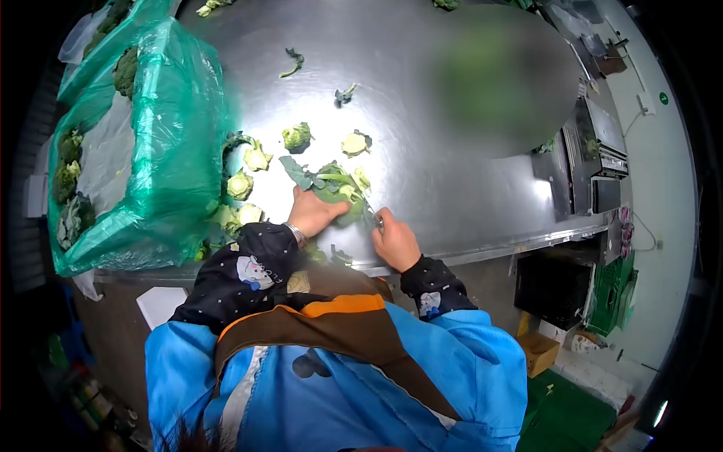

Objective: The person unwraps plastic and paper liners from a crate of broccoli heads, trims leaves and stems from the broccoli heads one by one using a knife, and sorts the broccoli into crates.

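On the metal table near its front edge, my left hand [315, 214] is closed on a leafy broccoli head [343, 197], thumb across its top. My right hand [395, 239] is wrapped round the handle of a knife [370, 211], whose thin blade lies against the right side of that broccoli. Just beyond my hands are a small green broccoli head [297, 136] and a pale trimmed piece [355, 143]. Several more pieces, among them a pale one [240, 185], lie left of my left hand.
A crate lined with green plastic [177, 151], with broccoli inside, stands at the left. Loose leaf scraps [292, 62] lie farther back on the table [467, 196]. Equipment [599, 151] stands at the right, and a black crate [553, 290] sits below the table edge.
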